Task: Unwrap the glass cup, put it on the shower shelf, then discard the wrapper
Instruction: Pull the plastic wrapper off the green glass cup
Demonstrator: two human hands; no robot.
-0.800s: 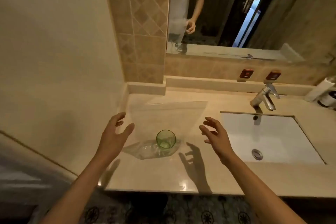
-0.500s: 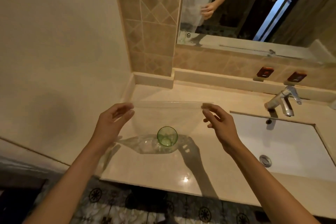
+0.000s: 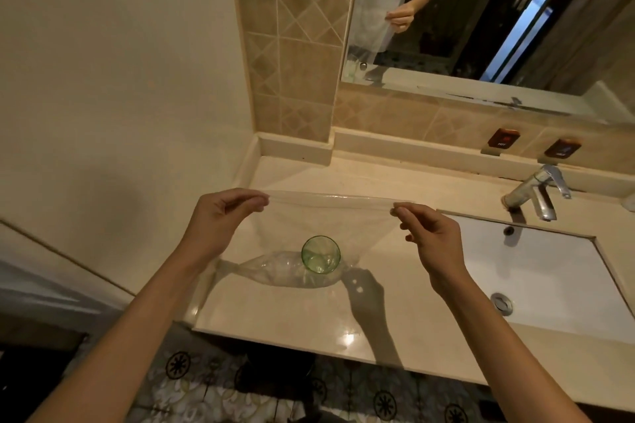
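A small green glass cup [image 3: 321, 254] stands upright on the beige counter [image 3: 309, 312], inside a clear plastic wrapper [image 3: 330, 213]. The wrapper's top edge is stretched taut above the cup. My left hand [image 3: 220, 220] pinches its left corner and my right hand [image 3: 429, 233] pinches its right corner. The bag's lower part lies crumpled on the counter around and to the left of the cup. The shower shelf is out of sight.
A white sink basin [image 3: 536, 271] with a chrome tap [image 3: 536, 192] lies to the right. A mirror [image 3: 481, 10] and tiled wall rise behind the counter. A plain wall stands to the left, and patterned floor tiles [image 3: 240, 385] show below the counter edge.
Both hands rose from beside the cup to the wrapper's top edge and closed on its two corners, pulling it taut. The cup has stayed in place.
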